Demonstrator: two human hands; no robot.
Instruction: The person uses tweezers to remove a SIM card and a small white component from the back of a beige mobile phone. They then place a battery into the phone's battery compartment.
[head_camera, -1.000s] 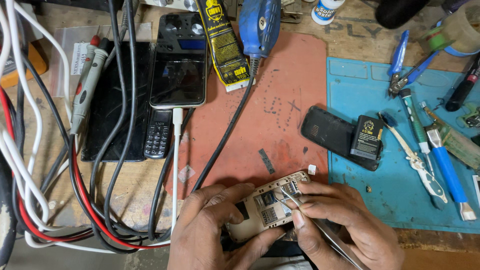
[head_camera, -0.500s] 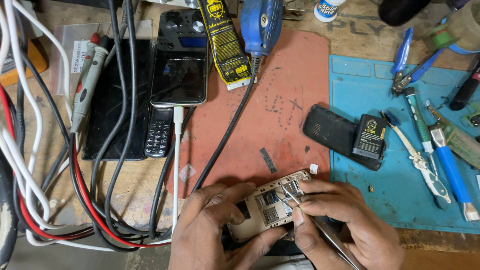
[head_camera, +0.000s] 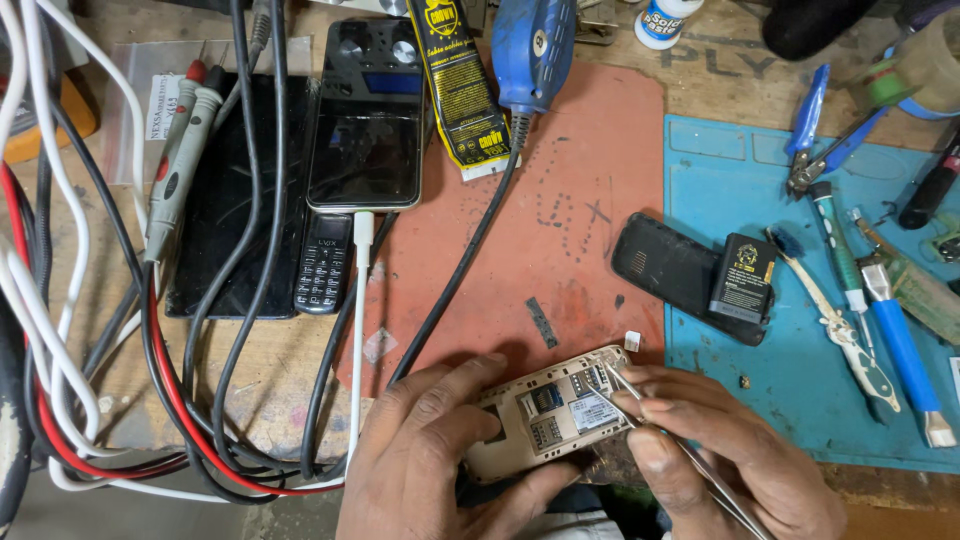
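Note:
My left hand (head_camera: 430, 450) grips a small opened phone (head_camera: 555, 415) from the left, back side up, its card slots and a white label exposed. My right hand (head_camera: 720, 450) holds thin metal tweezers (head_camera: 670, 445) whose tips touch the phone's upper right corner. Both hands rest at the near edge of the bench, over the lower rim of a red work mat (head_camera: 560, 230). A black back cover (head_camera: 670, 275) with a black battery (head_camera: 742, 278) on it lies to the upper right, across the seam of the red mat and a blue mat (head_camera: 760, 400).
A smartphone (head_camera: 365, 140) on a white charging cable, a small keypad phone (head_camera: 322, 262), a dark tablet (head_camera: 225, 200) and multimeter probes (head_camera: 180, 170) lie at the left among tangled wires (head_camera: 100, 400). Blue soldering iron (head_camera: 535, 50) at top; pliers (head_camera: 815, 140), screwdriver (head_camera: 840, 250) and brush (head_camera: 905, 350) on the blue mat.
Barely anything differs; my right hand has shifted the tweezers slightly on the phone's upper right corner while my left hand keeps holding it.

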